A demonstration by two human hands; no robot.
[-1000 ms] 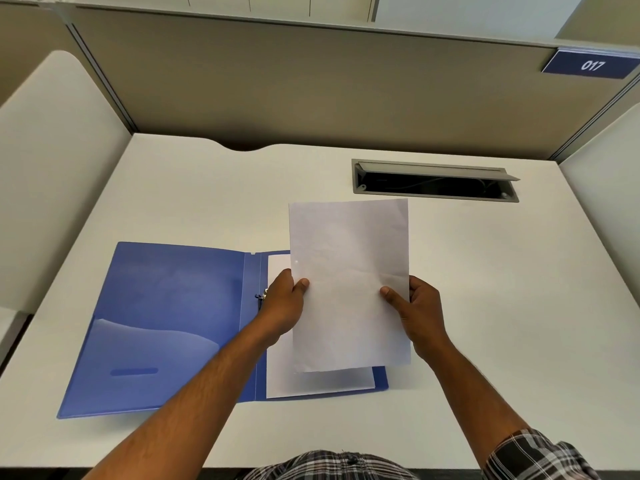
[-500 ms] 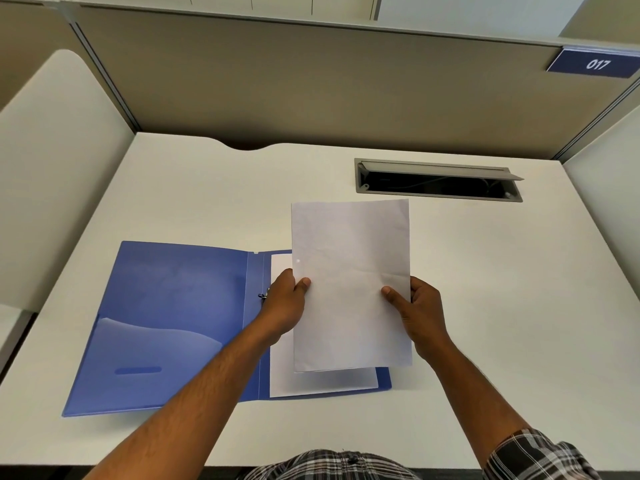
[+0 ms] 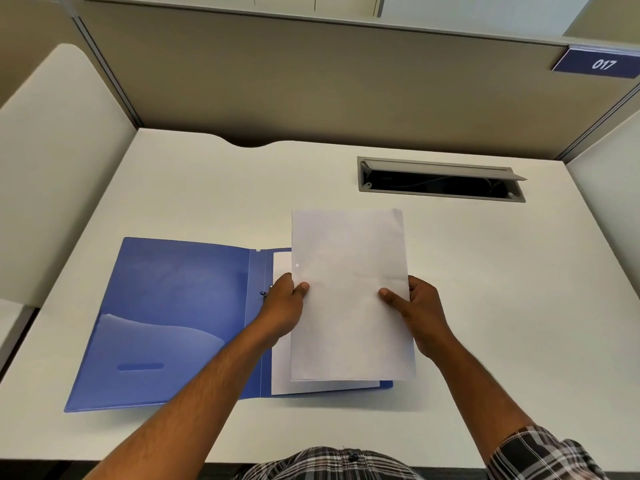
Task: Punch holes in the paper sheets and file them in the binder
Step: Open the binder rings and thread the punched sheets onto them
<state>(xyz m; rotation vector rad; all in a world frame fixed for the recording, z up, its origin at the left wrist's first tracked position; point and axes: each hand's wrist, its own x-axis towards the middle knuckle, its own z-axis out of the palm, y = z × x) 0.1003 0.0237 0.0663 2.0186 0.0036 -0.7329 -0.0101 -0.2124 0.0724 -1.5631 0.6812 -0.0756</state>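
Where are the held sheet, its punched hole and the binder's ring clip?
held sheet [image 3: 349,296], head view, centre of the page.
punched hole [image 3: 297,265], head view, the hole near the sheet's left edge.
ring clip [image 3: 264,294], head view, dark metal at the spine beside the left hand.

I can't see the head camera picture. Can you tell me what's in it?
Two hands, left hand and right hand, hold a punched white sheet above an open blue binder on a white desk. More paper lies in the binder.
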